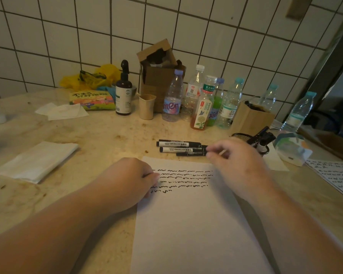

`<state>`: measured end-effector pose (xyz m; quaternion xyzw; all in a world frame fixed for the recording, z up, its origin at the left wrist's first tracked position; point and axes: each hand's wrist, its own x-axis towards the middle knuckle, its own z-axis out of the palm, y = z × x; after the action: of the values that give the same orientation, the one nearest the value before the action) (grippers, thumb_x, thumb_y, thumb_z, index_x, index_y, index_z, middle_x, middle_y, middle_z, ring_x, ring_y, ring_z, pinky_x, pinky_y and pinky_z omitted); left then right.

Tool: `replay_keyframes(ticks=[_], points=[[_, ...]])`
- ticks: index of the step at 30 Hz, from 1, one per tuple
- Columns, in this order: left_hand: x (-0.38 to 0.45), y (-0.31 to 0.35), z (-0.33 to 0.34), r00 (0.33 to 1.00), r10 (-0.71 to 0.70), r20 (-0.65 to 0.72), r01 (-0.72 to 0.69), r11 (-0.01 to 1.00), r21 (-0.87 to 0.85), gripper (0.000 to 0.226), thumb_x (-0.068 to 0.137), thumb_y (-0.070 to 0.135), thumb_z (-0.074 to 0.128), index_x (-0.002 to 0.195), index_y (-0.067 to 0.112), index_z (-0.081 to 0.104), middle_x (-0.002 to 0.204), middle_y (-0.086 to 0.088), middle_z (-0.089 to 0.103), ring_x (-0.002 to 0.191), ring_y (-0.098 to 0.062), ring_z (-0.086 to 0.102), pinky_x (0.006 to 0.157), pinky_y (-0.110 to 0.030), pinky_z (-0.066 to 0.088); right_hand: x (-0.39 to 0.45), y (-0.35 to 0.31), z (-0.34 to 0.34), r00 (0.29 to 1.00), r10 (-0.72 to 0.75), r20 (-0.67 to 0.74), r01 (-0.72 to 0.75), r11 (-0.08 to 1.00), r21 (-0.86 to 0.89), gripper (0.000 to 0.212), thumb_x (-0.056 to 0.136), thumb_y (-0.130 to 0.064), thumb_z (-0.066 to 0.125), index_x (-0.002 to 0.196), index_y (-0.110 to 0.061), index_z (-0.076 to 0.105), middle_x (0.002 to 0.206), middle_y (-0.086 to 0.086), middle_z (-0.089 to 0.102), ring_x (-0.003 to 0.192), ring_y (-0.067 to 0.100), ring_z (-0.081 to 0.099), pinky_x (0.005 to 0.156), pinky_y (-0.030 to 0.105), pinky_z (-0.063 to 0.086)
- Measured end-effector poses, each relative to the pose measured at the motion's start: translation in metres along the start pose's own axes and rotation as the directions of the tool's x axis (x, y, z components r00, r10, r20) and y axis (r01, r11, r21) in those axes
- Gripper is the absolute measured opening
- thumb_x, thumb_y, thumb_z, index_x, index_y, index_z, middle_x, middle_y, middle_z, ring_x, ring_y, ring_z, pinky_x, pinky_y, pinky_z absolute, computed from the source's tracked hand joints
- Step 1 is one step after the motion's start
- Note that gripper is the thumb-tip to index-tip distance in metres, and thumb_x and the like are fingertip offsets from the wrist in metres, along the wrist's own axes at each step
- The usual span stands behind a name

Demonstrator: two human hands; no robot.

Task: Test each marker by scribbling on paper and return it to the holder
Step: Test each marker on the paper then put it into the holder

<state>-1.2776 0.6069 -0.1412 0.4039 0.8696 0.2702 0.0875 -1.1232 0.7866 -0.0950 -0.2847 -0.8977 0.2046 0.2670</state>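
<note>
A white sheet of paper point(190, 220) lies in front of me with several rows of black scribbles near its top. My left hand point(127, 180) rests on the paper's left edge with its fingers curled loosely. Several black whiteboard markers point(178, 148) lie side by side on the counter just beyond the paper. My right hand point(234, 157) reaches over their right ends, its fingertips touching the nearest marker; whether they pinch it is unclear. A black mesh holder point(251, 141) with a few markers in it stands behind my right hand.
Several plastic bottles point(202, 99), a beige cup point(146, 106), a dark spray bottle point(123, 91) and cardboard boxes point(158, 74) stand along the tiled wall. Folded tissues point(36, 161) lie at left. A second scribbled sheet point(337, 175) lies at right.
</note>
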Motion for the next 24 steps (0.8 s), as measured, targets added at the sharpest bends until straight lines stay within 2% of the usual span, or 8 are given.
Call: replay_keyframes(ticks=[3,5,7,9,14,20,24], points=[[0.002,-0.001,0.0,1.0,0.002,0.004,-0.002,1.0,0.014,0.045,0.097,0.046,0.048,0.069,0.018,0.07,0.069,0.004,0.073,0.066,-0.015,0.067,0.072,-0.035,0.057,0.006,-0.013,0.004,0.95,0.095,0.298,-0.033,0.978,-0.207,0.028,0.097,-0.035,0.061,0.125,-0.033,0.064,0.116,-0.014,0.054,0.107,0.011,0.055,0.09,0.027,0.044],[0.002,-0.001,-0.001,1.0,0.006,0.005,-0.006,1.0,0.014,0.046,0.097,0.046,0.049,0.067,0.018,0.07,0.069,0.003,0.072,0.065,-0.015,0.066,0.07,-0.034,0.057,0.012,-0.016,0.01,0.916,0.133,0.378,-0.022,0.959,-0.284,0.038,0.1,-0.032,0.057,0.138,-0.03,0.055,0.133,-0.008,0.053,0.119,0.017,0.054,0.1,0.033,0.043],[0.002,0.0,-0.001,1.0,0.008,0.011,-0.008,1.0,0.012,0.047,0.097,0.046,0.049,0.065,0.018,0.069,0.067,0.002,0.072,0.063,-0.016,0.066,0.069,-0.032,0.056,0.022,-0.013,0.02,0.902,0.11,0.418,0.043,0.94,-0.339,0.045,0.101,-0.027,0.054,0.146,-0.027,0.047,0.145,-0.006,0.047,0.128,0.02,0.049,0.106,0.034,0.04],[0.002,0.0,-0.002,1.0,0.011,0.019,-0.012,1.0,0.024,0.047,0.097,0.046,0.049,0.065,0.018,0.07,0.066,0.003,0.071,0.063,-0.015,0.065,0.068,-0.031,0.056,0.034,-0.006,0.032,0.908,0.064,0.414,0.109,0.918,-0.381,0.045,0.1,-0.022,0.052,0.145,-0.025,0.047,0.146,-0.004,0.046,0.131,0.021,0.043,0.109,0.036,0.039],[0.003,0.001,-0.002,0.999,0.032,0.024,-0.034,0.998,0.055,0.049,0.098,0.046,0.046,0.065,0.018,0.069,0.065,0.003,0.07,0.061,-0.013,0.064,0.064,-0.03,0.053,0.054,0.011,0.054,0.946,0.055,0.321,0.117,0.862,-0.494,0.039,0.101,-0.019,0.048,0.139,-0.023,0.052,0.135,0.001,0.052,0.126,0.023,0.041,0.107,0.037,0.037],[0.003,0.0,-0.001,0.999,0.025,0.029,-0.026,0.999,0.046,0.049,0.098,0.047,0.045,0.068,0.017,0.07,0.069,0.0,0.071,0.064,-0.017,0.065,0.066,-0.034,0.056,0.064,0.021,0.063,0.966,0.022,0.256,0.118,0.846,-0.52,0.021,0.098,-0.027,0.057,0.119,-0.027,0.06,0.121,-0.001,0.05,0.114,0.02,0.044,0.096,0.034,0.042],[0.003,0.001,-0.002,0.999,0.011,0.035,-0.013,0.998,0.054,0.05,0.098,0.047,0.045,0.067,0.018,0.07,0.066,0.0,0.07,0.06,-0.015,0.062,0.057,-0.027,0.048,0.065,0.021,0.062,0.961,0.034,0.273,0.115,0.852,-0.51,0.014,0.099,-0.029,0.057,0.112,-0.03,0.062,0.117,0.0,0.047,0.112,0.02,0.041,0.087,0.031,0.039]])
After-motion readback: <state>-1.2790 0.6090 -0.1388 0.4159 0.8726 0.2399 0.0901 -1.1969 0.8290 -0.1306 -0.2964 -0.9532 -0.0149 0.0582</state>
